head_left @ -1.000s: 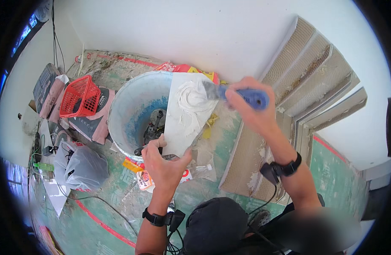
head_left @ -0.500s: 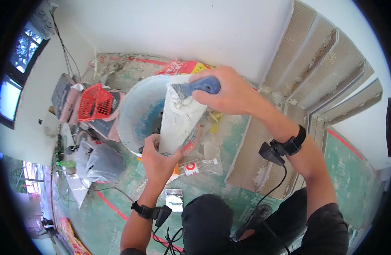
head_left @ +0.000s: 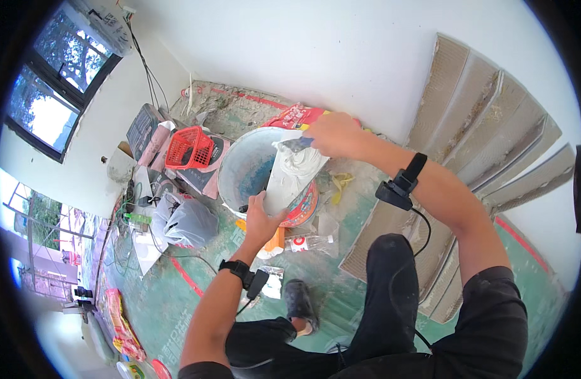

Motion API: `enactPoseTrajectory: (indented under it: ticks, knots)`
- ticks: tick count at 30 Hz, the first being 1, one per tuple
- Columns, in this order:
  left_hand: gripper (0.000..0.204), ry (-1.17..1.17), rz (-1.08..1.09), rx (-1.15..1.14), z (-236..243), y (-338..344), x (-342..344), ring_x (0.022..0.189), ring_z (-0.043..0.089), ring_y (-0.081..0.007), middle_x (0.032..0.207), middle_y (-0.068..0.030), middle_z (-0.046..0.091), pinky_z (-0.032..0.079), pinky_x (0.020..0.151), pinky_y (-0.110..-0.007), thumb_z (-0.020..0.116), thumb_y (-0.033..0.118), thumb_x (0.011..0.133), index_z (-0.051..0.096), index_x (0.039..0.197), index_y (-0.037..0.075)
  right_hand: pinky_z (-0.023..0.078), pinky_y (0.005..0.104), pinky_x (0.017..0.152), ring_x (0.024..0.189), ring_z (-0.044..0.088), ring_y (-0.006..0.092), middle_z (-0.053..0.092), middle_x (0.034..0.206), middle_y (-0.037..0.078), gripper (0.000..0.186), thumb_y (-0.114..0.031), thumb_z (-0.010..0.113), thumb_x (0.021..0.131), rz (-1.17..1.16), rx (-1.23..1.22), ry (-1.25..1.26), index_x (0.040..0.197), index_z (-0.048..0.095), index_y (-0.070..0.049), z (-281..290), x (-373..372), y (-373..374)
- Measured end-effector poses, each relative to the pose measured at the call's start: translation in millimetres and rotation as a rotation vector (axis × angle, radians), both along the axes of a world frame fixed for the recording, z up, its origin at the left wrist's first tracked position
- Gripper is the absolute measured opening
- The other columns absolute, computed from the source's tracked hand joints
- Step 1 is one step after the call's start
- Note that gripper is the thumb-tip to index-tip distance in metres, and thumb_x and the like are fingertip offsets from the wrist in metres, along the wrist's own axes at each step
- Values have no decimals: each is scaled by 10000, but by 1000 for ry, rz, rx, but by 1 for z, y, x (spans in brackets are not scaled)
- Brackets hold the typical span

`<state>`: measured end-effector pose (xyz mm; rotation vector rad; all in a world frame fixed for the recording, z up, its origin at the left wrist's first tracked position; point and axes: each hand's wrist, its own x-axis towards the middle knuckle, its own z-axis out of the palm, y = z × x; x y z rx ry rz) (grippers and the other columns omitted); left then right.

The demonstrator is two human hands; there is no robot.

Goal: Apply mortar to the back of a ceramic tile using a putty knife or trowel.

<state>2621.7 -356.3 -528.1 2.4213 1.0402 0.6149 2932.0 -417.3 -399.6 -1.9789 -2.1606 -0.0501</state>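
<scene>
My left hand point(head_left: 263, 221) grips a flat plastering trowel point(head_left: 279, 194), its pale blade tilted over the edge of a large bucket point(head_left: 232, 165). A black handle end shows beside my left fingers. White putty point(head_left: 300, 163) lies in a thick, folded mound on the upper part of the blade. My right hand point(head_left: 334, 134) is closed round the blue handle of a putty knife point(head_left: 295, 144), mostly hidden by the fingers. The knife's metal blade rests at the mound's upper edge. Bluish residue coats the bucket's inside.
A red plastic basket point(head_left: 189, 148) sits on stacked bags left of the bucket, with a grey plastic bag point(head_left: 188, 221) in front. A clear bottle point(head_left: 309, 243) lies near the bucket. Ridged tan boards point(head_left: 473, 126) lean on the right wall. A cable point(head_left: 189, 258) crosses the green floor covering.
My view has turned, so the bucket and clutter appear farther right. My legs have shifted and a shoe now shows. Both hands keep their holds; the putty looks more bunched under the knife.
</scene>
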Motion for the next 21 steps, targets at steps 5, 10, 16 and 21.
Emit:
enactPoseTrajectory:
  ticks: [5, 10, 16, 21]
  knots:
    - [770, -66, 70, -51, -2, -9, 1, 1095, 632, -405, 1155, -244, 607, 520, 952, -460, 898, 275, 735, 573, 1310, -120, 577, 506, 685, 836, 737, 353, 735, 870, 166, 192, -243, 667, 914, -92, -104, 49, 1025, 737, -103, -12, -6, -55]
    - [729, -162, 62, 34, -14, -13, 6, 1040, 659, -388, 1112, -228, 634, 534, 904, -445, 915, 234, 702, 619, 1281, -95, 569, 513, 685, 839, 730, 356, 728, 859, 160, 244, -258, 647, 964, -95, -76, 79, 1172, 707, -146, -14, -32, -58]
    - [727, -187, 87, -7, -7, -14, 2, 1024, 646, -391, 1099, -205, 605, 528, 900, -437, 911, 214, 695, 616, 1280, -101, 552, 527, 681, 803, 724, 356, 707, 809, 148, 318, -261, 653, 967, -175, -119, 24, 1261, 669, -141, -7, -7, -61]
    - [720, -229, 97, -41, -3, -16, 8, 1015, 638, -397, 1083, -208, 594, 524, 900, -437, 902, 207, 696, 613, 1273, -112, 546, 534, 696, 791, 708, 386, 706, 823, 179, 337, -268, 651, 965, -94, -100, 45, 1280, 679, -154, -18, -40, -56]
